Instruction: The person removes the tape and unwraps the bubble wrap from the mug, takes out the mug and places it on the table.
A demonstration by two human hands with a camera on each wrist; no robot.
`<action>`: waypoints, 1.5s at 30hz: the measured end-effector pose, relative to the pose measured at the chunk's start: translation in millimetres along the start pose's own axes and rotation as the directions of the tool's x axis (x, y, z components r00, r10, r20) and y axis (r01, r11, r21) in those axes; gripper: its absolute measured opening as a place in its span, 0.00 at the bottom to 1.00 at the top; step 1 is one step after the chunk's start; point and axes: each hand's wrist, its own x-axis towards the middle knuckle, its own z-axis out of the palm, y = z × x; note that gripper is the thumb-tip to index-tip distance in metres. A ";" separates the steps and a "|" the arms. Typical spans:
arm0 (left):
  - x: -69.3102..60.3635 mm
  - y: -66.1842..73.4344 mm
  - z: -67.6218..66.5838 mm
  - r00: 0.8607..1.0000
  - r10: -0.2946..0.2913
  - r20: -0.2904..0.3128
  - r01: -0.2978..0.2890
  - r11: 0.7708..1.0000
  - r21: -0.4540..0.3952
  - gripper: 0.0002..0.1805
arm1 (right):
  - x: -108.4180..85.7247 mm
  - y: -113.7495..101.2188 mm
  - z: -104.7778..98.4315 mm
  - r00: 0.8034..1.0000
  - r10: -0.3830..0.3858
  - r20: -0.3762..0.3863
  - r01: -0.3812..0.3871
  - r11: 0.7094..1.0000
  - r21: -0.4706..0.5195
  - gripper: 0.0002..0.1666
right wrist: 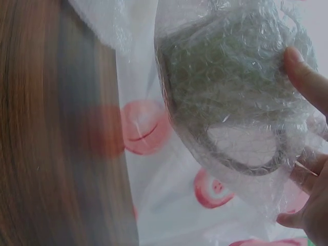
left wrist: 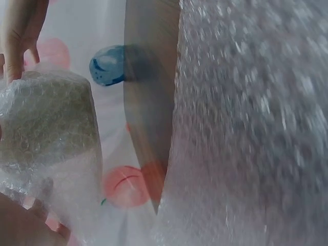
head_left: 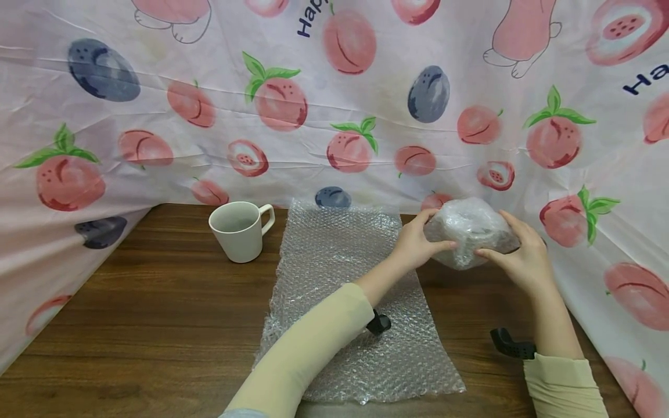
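Observation:
A bundle of bubble wrap (head_left: 467, 232) is held up over the right rear of the table, between both hands. The left hand (head_left: 420, 241) grips its left side, thumb in front. On its right side the right hand (head_left: 522, 255) grips it, thumb also in front. Through the wrap in the right wrist view, a greenish-grey cup-like body (right wrist: 225, 77) with a looped handle (right wrist: 251, 166) shows. The left wrist view shows the wrapped body (left wrist: 51, 118) between parts of both hands.
A flat sheet of bubble wrap (head_left: 334, 255) lies down the middle of the wooden table (head_left: 157, 325). To its left stands a white mug (head_left: 239, 235), upright, handle to the right. A fruit-patterned cloth (head_left: 209, 69) hangs behind and along both sides.

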 end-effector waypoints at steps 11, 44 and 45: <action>-7.0 0.7 -23.7 0.999 -0.007 0.036 0.010 0.997 -0.080 0.37 | -0.6 -22.7 6.7 1.000 -0.019 -0.021 0.019 1.000 0.024 0.53; -42.9 -7.7 -94.3 1.000 -0.029 0.001 0.029 0.978 -0.208 0.34 | -5.4 -72.2 48.4 0.988 -0.129 -0.088 0.137 0.986 0.092 0.52; -44.7 -8.9 -96.9 0.999 -0.037 0.000 0.036 0.977 -0.211 0.34 | -4.7 -73.9 50.5 0.986 -0.143 -0.087 0.151 0.984 0.091 0.52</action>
